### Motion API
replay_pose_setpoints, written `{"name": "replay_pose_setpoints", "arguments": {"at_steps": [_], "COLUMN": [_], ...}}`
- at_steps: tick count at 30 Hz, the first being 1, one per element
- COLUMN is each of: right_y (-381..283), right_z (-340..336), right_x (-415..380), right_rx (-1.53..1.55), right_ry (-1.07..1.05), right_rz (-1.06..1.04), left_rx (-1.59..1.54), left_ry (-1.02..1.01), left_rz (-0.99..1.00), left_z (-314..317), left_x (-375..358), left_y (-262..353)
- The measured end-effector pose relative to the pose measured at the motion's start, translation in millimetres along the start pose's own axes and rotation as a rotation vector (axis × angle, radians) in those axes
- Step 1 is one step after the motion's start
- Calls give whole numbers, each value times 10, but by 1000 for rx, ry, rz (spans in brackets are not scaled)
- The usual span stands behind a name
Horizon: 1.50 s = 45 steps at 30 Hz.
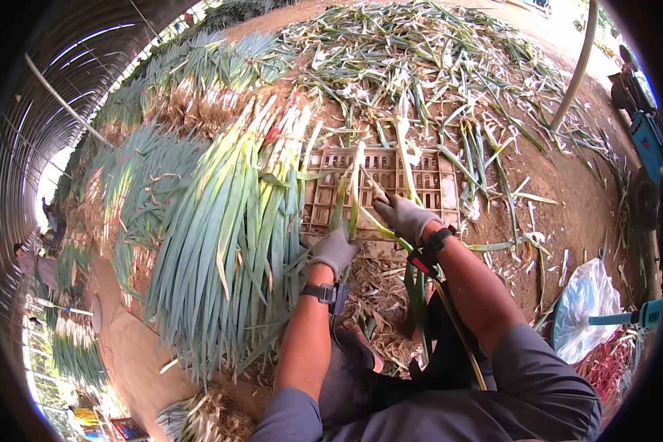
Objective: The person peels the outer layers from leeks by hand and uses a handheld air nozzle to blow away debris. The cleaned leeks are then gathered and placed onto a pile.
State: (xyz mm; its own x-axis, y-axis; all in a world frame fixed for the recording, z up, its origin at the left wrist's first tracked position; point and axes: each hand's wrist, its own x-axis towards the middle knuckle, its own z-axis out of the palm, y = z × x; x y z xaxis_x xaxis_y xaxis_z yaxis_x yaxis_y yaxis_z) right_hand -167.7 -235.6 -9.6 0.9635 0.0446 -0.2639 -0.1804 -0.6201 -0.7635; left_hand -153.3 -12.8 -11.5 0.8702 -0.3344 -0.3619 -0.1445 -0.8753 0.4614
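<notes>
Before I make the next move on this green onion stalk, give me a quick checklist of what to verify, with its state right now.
1. Left hand gripping the green onion stalk: ok, gloved fingers are wrapped round it.
2. Right hand on the same stalk: ok, closed on it.
3. Crate under the hands: ok, lies flat on the ground.
4. Pile of green onions beside the left hand: ok, stacked, within reach.
5. Tool in the right hand: cannot tell, glove hides it.
6. Ground ahead: not ok, strewn with trimmed leaves.

Single head-worn fisheye view, directed forward and down at close range; the gloved hands, a crate (379,188) and a leek pile (236,236) are framed centrally, edges vignetted.
</notes>
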Motion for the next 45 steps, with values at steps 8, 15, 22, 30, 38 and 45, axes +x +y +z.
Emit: {"name": "replay_pose_setpoints", "arguments": {"at_steps": [8,15,22,30,38,45], "right_y": [-191,-191,-168,198,318,133], "right_z": [126,79,-454,-666,-631,-412], "right_x": [34,-124,-836,-1077,-919,-849], "right_rx": [200,257,359,706,514,427], "right_ry": [-26,34,-151,-15,17,-88], "right_rz": [117,75,239,220,283,268], "left_rx": [-268,-972,-985,-970,-412,-186], "left_ry": [-15,-18,38,186,35,99], "left_rz": [163,94,213,322,239,228], "left_z": [203,119,-379,78,551,698], "left_x": [34,50,-235,330,622,699], "left_y": [-683,-848,223,891,548,369]}}
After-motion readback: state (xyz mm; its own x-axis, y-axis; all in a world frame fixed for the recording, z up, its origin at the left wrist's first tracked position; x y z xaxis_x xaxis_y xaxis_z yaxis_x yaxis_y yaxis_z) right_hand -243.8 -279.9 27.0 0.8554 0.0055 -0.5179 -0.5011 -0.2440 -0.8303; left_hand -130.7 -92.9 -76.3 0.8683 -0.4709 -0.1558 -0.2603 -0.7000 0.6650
